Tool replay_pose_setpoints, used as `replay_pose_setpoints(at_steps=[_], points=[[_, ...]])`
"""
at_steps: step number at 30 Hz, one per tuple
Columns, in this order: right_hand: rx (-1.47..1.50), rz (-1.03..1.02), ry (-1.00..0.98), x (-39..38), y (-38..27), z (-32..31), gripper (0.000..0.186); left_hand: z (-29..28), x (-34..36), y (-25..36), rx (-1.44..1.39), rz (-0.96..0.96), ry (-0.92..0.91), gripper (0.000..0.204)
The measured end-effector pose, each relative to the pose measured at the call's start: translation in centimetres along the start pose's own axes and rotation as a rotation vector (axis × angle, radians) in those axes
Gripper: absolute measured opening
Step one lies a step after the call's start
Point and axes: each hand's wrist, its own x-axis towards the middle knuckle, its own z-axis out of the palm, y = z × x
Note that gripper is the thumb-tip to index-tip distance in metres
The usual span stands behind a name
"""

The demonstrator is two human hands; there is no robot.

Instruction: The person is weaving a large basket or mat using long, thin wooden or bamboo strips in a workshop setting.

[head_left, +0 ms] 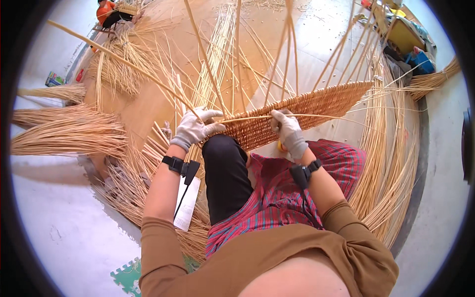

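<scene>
A brown woven wicker panel [321, 105] leans across my lap, its left end by my dark-trousered knee and its right end rising away. Long upright stakes [202, 49] stick up from its top edge. Along that edge runs a pale wicker strand [245, 118], its loose tail curving off to the right. My left hand [193, 129], in a white glove, is at the panel's left end, with the strand between thumb and fingers. Farther right, my gloved right hand [289, 131] pinches the same strand against the panel's edge.
Bundles of wicker rods [74, 131] lie to the left; a long bundle [383, 173] stretches along the right. Beneath my left forearm is a white paper sheet [187, 205]. Another person [106, 12] in orange sits far left. A blue bag [420, 62] stands far right.
</scene>
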Motion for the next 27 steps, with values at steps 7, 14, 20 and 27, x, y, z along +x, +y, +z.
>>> replay_pose_setpoints(at_steps=[7, 14, 20, 27], points=[[-0.074, -0.18, 0.174, -1.4, 2.7, 1.5, 0.016, -1.1, 0.9, 0.7, 0.202, -0.079, -0.155, 0.047], [0.026, -0.221, 0.177, -4.9, 0.0, 5.4, 0.012, -1.1, 1.5, 1.2, 0.252, -0.217, -0.312, 0.059], [-0.675, -0.953, -0.132, -11.1, 0.2, 8.2, 0.013, -0.3, 1.1, -0.3, 0.34, -0.137, -0.243, 0.061], [-0.975, -0.822, -0.292, -6.2, -6.3, 14.2, 0.012, 0.5, 0.6, -1.0, 0.229, -0.159, -0.125, 0.064]])
